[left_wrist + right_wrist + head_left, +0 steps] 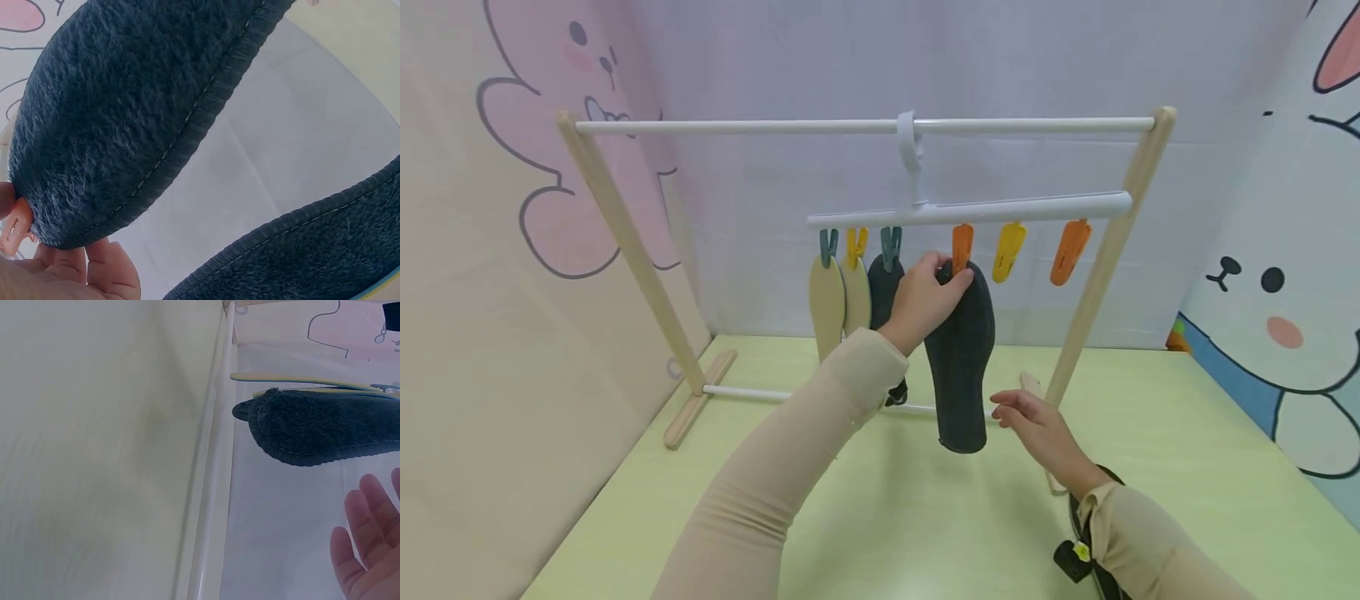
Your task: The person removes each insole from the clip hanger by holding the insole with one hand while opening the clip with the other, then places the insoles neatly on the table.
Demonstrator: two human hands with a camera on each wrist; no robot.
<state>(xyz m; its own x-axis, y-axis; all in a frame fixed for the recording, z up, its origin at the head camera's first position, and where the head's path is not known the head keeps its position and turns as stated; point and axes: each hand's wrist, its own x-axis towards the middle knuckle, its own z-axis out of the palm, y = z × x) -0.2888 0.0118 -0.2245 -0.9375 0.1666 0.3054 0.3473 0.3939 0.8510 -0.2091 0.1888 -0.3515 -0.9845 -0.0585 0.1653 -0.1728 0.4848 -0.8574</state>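
Observation:
My left hand grips the top end of a dark fuzzy insole, right where an orange clip meets it. In the left wrist view, the thumb and fingers sit on either side of that end, close to the orange clip. Lower and to the right, my right hand is apart from the insole, its fingers loosely bent. The right wrist view has those fingers spread below the insole. A second dark insole hangs to the left, partly behind my left hand.
Two beige insoles hang from clips farther left on a white hanger. A yellow clip and another orange clip dangle at right. The hanger hooks over a rack's white rod. A black strap lies by the right sleeve.

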